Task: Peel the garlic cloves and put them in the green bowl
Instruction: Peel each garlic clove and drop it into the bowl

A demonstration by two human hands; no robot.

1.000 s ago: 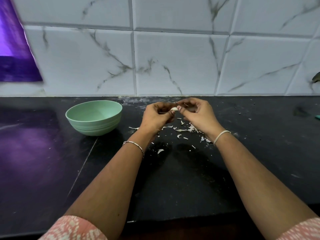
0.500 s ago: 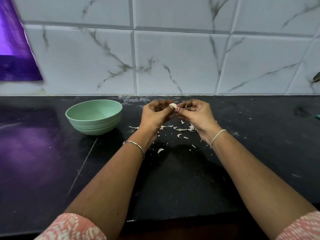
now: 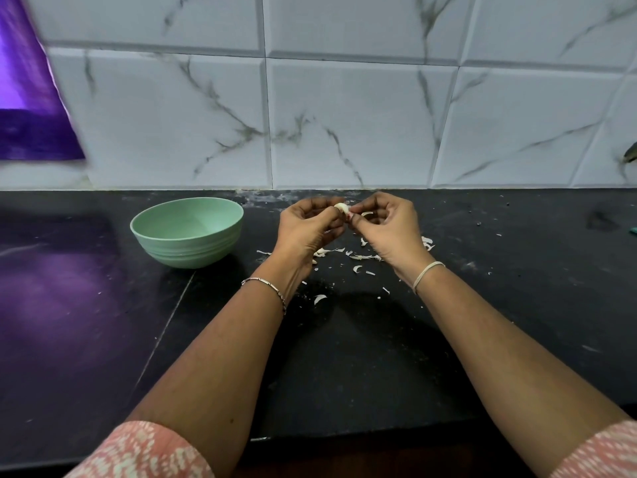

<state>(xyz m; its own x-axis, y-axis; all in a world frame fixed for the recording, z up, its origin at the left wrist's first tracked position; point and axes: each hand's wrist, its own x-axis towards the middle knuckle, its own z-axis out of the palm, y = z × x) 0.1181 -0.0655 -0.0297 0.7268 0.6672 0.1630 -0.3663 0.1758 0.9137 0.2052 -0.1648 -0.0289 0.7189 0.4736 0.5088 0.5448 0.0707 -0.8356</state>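
A person's two hands meet above a black counter (image 3: 344,357), to the right of the green bowl (image 3: 193,250) and a little higher than its rim. The left hand (image 3: 306,229), the one nearer the bowl, has its fingers curled in, pinching one garlic clove (image 3: 341,208) at the fingertips. The right hand (image 3: 389,229), farther from the bowl, is curled too, its thumb and fingertips pinching the same clove from the other side.

The clove is small, pale and slightly curved. Its long axis runs slantwise – the end nearer the bowl higher, the far end lower. Which end is the tip cannot be told.

Torn white peel scraps (image 3: 358,257) lie scattered on the counter right of the bowl, under both hands. The bowl stands upright on the counter – no cloves show inside it.
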